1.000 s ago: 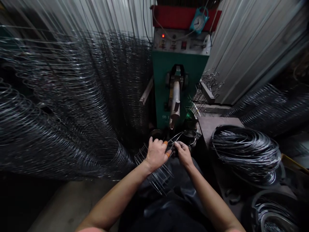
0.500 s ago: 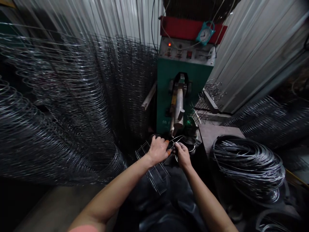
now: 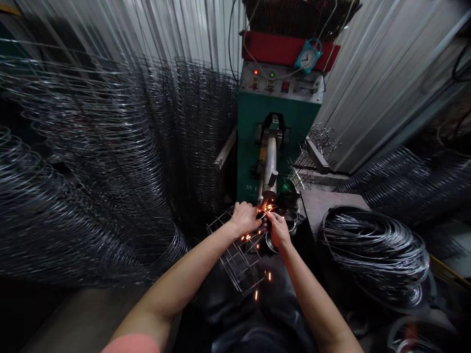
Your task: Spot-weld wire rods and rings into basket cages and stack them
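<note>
My left hand [image 3: 245, 219] is closed at the upper end of a wire frame [image 3: 241, 267], which hangs tilted below it over my dark-clad lap. Orange covers show on its fingers. My right hand [image 3: 278, 229] pinches a thin wire close by, its thumb near the left fingers. Both hands meet just under the electrode arm [image 3: 271, 159] of a green spot welder [image 3: 247, 142]. Bright sparks [image 3: 268, 208] burst at the electrode tip, and some fall past the frame. The exact contact between wire and frame is hidden by fingers and glare.
Tall stacks of wire rings [image 3: 128, 142] crowd the left side. At right, a coil of wire rings [image 3: 375, 250] lies on a bench [image 3: 331, 196]. A teal clock [image 3: 308, 56] hangs on the welder's top, beside red and green lamps. More wire pieces [image 3: 320, 139] sit behind the welder.
Sparks have appeared at the electrode tip, and a green lamp has lit on the panel. Both hands have moved slightly closer to the tip, with the wire between them.
</note>
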Action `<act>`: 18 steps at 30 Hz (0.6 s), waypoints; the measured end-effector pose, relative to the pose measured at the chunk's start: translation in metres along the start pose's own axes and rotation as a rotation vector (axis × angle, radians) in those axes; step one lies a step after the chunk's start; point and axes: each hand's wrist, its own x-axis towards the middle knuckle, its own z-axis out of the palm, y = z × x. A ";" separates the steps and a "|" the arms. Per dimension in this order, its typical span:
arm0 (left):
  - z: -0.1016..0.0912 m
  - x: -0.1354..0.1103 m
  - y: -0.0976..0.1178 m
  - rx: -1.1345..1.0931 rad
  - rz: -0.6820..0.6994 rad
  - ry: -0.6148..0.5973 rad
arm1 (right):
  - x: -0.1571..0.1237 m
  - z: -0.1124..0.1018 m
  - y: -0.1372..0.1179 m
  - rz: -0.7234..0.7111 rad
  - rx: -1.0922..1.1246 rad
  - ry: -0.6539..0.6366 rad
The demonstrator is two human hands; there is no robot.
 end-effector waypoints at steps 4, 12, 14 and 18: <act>0.001 -0.003 0.001 0.029 -0.014 -0.017 | -0.040 -0.019 0.001 0.057 -0.224 -0.233; 0.007 -0.005 0.000 0.087 -0.045 0.038 | -0.089 -0.032 0.025 0.004 -0.476 -0.392; 0.007 -0.002 -0.001 0.087 -0.074 0.043 | -0.083 -0.028 0.025 -0.019 -0.482 -0.375; 0.007 0.002 -0.003 0.074 -0.097 0.044 | -0.077 -0.022 0.023 -0.038 -0.464 -0.369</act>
